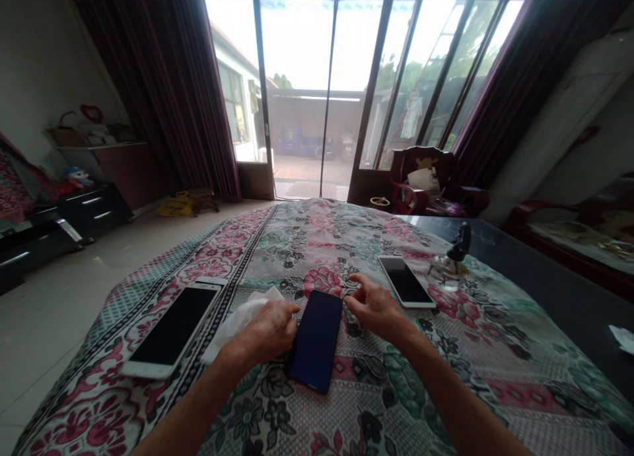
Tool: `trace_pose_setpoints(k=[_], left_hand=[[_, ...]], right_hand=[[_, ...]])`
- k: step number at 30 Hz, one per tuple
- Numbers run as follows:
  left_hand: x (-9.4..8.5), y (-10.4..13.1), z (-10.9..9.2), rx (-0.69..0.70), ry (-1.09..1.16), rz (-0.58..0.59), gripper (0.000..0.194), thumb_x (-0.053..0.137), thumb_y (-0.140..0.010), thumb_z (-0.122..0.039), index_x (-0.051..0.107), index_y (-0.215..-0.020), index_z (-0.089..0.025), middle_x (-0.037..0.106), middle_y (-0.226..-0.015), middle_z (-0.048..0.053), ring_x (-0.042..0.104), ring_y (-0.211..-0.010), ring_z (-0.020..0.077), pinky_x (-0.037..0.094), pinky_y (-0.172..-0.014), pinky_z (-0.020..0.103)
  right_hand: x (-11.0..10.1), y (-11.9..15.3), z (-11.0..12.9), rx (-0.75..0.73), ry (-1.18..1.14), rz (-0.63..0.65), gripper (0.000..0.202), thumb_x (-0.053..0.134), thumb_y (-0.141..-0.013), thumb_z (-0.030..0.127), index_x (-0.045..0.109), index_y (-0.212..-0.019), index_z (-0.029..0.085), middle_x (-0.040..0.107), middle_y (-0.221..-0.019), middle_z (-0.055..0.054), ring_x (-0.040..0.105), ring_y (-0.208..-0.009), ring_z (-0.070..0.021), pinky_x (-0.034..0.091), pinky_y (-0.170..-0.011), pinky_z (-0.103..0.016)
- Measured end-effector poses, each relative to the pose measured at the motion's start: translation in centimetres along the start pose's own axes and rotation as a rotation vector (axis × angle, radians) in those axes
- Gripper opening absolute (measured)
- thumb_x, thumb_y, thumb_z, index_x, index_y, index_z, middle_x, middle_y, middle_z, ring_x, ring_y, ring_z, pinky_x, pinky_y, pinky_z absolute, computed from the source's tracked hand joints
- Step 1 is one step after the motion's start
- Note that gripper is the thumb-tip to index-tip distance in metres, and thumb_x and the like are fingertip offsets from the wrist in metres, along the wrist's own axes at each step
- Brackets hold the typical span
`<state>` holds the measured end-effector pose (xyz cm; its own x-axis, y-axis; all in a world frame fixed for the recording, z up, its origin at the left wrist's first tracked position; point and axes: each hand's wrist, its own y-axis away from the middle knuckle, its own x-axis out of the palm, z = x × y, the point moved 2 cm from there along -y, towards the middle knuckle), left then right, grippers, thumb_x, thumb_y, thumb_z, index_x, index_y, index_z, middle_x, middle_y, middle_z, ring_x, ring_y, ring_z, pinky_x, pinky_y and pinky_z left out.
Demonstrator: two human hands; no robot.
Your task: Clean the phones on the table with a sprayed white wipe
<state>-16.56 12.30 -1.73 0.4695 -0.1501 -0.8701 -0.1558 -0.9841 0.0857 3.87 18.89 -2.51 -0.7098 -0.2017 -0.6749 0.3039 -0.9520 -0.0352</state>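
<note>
A dark-screened smartphone (317, 340) lies face up on the patterned cloth between my hands. My left hand (270, 327) is at its left edge, fingers curled inward and the index finger pointing at the phone. Beside and partly under that hand is a crumpled white tissue (232, 321); whether the fingers grip it is hidden. My right hand (376, 307) hovers by the phone's upper right corner, thumb and index finger apart, holding nothing. Left of the tissue lies a large white phone (173, 327), with another pale edge showing at its top. A smaller white phone (407, 281) rests beyond my right hand.
A clear bottle (447, 271) with a black spray top stands at the right. The floral cloth (317, 235) covers the table, beside a dark surface (495, 241). Farther off are a wooden chair (421, 172), glass doors, a yellow bag (174, 204) and dark curtains.
</note>
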Motion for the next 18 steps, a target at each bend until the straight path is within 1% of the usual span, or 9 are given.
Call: trace_pose_setpoints(k=[2, 5, 7, 9, 11, 12, 14, 16, 18], left_hand=[[0.3, -0.1, 0.1, -0.032, 0.047, 0.028, 0.029, 0.043, -0.077, -0.012, 0.068, -0.09, -0.017, 0.06, -0.054, 0.0, 0.057, -0.051, 0.013, 0.037, -0.049, 0.019], [1.2, -0.4, 0.7, -0.088, 0.21, 0.105, 0.033, 0.04, -0.076, -0.012, 0.069, -0.092, -0.016, 0.058, -0.052, 0.0, 0.056, -0.049, 0.0133, 0.035, -0.044, 0.019], [1.9, -0.8, 1.1, -0.115, 0.348, 0.133, 0.033, 0.04, -0.075, -0.012, 0.069, -0.09, -0.015, 0.059, -0.054, 0.001, 0.056, -0.05, 0.0126, 0.036, -0.044, 0.019], [2.3, -1.2, 1.5, -0.124, 0.484, 0.099, 0.032, 0.041, -0.074, -0.014, 0.068, -0.09, -0.014, 0.062, -0.059, 0.002, 0.057, -0.053, 0.0119, 0.039, -0.047, 0.018], [2.4, -1.6, 1.7, -0.132, 0.595, 0.062, 0.032, 0.042, -0.074, -0.017, 0.067, -0.094, -0.014, 0.063, -0.064, 0.002, 0.058, -0.056, 0.0115, 0.042, -0.05, 0.019], [2.4, -1.8, 1.7, -0.144, 0.633, 0.052, 0.033, 0.043, -0.074, -0.018, 0.067, -0.096, -0.014, 0.063, -0.065, 0.002, 0.058, -0.056, 0.0114, 0.042, -0.051, 0.019], [2.3, -1.8, 1.4, -0.172, 0.679, 0.044, 0.036, 0.044, -0.074, -0.018, 0.066, -0.102, -0.013, 0.064, -0.066, 0.002, 0.058, -0.058, 0.0113, 0.043, -0.052, 0.019], [2.1, -1.8, 1.2, -0.191, 0.711, 0.036, 0.039, 0.045, -0.073, -0.018, 0.066, -0.106, -0.015, 0.066, -0.07, 0.002, 0.059, -0.061, 0.0112, 0.043, -0.053, 0.019], [2.0, -1.8, 1.1, -0.213, 0.755, 0.027, 0.041, 0.047, -0.072, -0.017, 0.065, -0.109, -0.016, 0.069, -0.076, 0.002, 0.061, -0.066, 0.0111, 0.043, -0.054, 0.018]], right_hand=[[0.4, 0.3, -0.1, 0.044, 0.011, 0.14, 0.037, 0.054, -0.079, 0.022, 0.053, -0.115, 0.014, 0.059, -0.057, 0.002, 0.053, -0.049, -0.012, 0.039, -0.047, -0.023], [1.4, 0.6, 0.0, 0.065, -0.129, 0.237, 0.035, 0.05, -0.079, 0.02, 0.051, -0.114, 0.016, 0.059, -0.059, 0.003, 0.051, -0.047, -0.0101, 0.034, -0.042, -0.02], [1.9, 0.5, 0.0, 0.055, -0.251, 0.233, 0.036, 0.048, -0.08, 0.02, 0.048, -0.116, 0.016, 0.064, -0.069, 0.0, 0.055, -0.053, -0.0107, 0.037, -0.045, -0.02], [2.1, 0.3, 0.2, 0.035, -0.358, 0.22, 0.04, 0.046, -0.081, 0.021, 0.044, -0.12, 0.016, 0.067, -0.089, -0.005, 0.06, -0.063, -0.012, 0.043, -0.051, -0.022], [1.9, 0.2, 0.4, 0.006, -0.354, 0.165, 0.043, 0.048, -0.08, 0.021, 0.042, -0.122, 0.016, 0.065, -0.106, -0.009, 0.062, -0.075, -0.0139, 0.046, -0.057, -0.024], [1.7, 0.3, 0.4, -0.004, -0.297, 0.126, 0.044, 0.05, -0.08, 0.022, 0.043, -0.122, 0.015, 0.064, -0.107, -0.01, 0.062, -0.077, -0.015, 0.047, -0.06, -0.025], [1.3, 0.6, 0.5, -0.011, -0.123, 0.08, 0.044, 0.053, -0.078, 0.023, 0.047, -0.121, 0.014, 0.067, -0.091, -0.008, 0.061, -0.072, -0.0165, 0.045, -0.059, -0.026], [1.1, 0.9, 0.6, -0.032, 0.002, 0.114, 0.042, 0.053, -0.078, 0.024, 0.05, -0.119, 0.014, 0.065, -0.07, -0.003, 0.057, -0.061, -0.0158, 0.041, -0.053, -0.026], [1.1, 1.3, 0.7, -0.076, 0.034, 0.169, 0.04, 0.052, -0.078, 0.025, 0.052, -0.117, 0.016, 0.061, -0.062, 0.0, 0.053, -0.054, -0.0142, 0.036, -0.05, -0.025]])
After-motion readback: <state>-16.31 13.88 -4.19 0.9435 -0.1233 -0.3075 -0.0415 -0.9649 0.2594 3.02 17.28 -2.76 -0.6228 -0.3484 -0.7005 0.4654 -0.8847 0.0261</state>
